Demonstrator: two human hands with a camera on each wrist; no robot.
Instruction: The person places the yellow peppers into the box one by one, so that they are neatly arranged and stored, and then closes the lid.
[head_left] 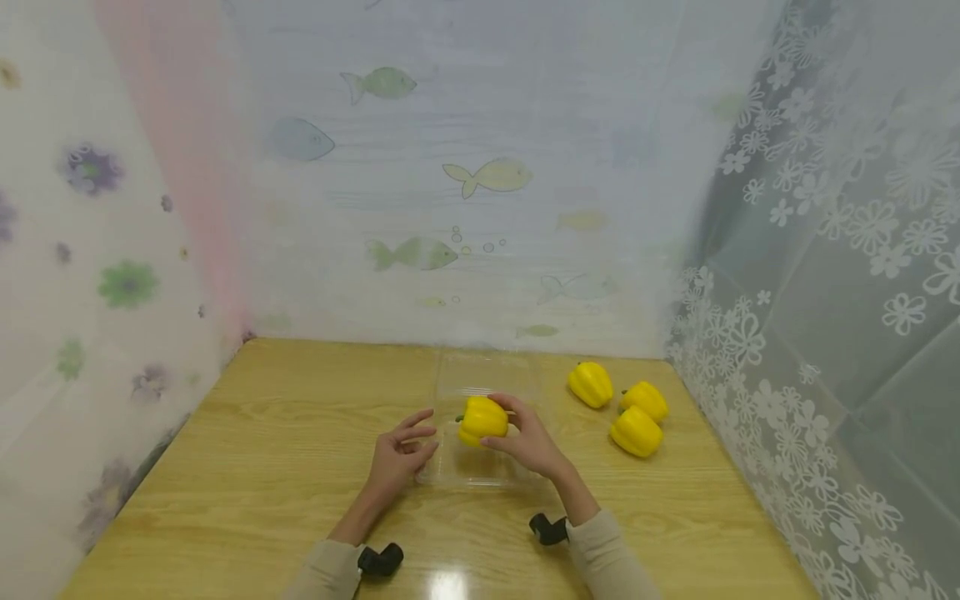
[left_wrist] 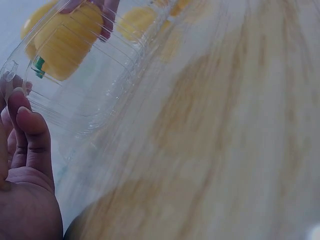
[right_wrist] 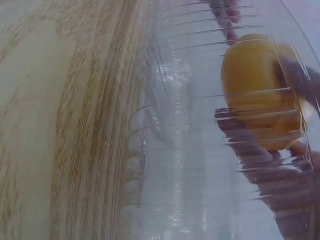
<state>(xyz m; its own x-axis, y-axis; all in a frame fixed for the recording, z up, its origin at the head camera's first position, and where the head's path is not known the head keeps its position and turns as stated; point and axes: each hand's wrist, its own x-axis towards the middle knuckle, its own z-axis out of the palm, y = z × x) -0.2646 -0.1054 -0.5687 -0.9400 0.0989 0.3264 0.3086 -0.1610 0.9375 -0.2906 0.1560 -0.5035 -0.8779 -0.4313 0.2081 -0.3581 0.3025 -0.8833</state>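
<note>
And here's the right hand (head_left: 528, 442) with a firm hold on a yellow bell pepper (head_left: 483, 421), thumb on the near side, fingers wrapped over the far side! The pepper sits tipped over, its green stem pointing left, right over the middle of the clear plastic container (head_left: 483, 482); whether it touches the base, you cannot tell from here. Across on the other side, the left hand (head_left: 397, 458) is relaxed and grasping nothing, its fingertips right at the container's left edge. The left wrist view catches those fingers up close beside the clear wall, the yellow showing through the ribbed plastic.

Out to the right on the wood-grain counter (head_left: 300, 425), a trio of peppers: one loose pepper (head_left: 590, 385) lies farther back, while a near pepper (head_left: 636, 432) rests up against a back pepper (head_left: 647, 400). Pale sleeves come in from the bottom, a black fitting at each wrist, and behind it all hangs a curtain (head_left: 615, 100) printed with fish, flowered sheets on both flanks.
</note>
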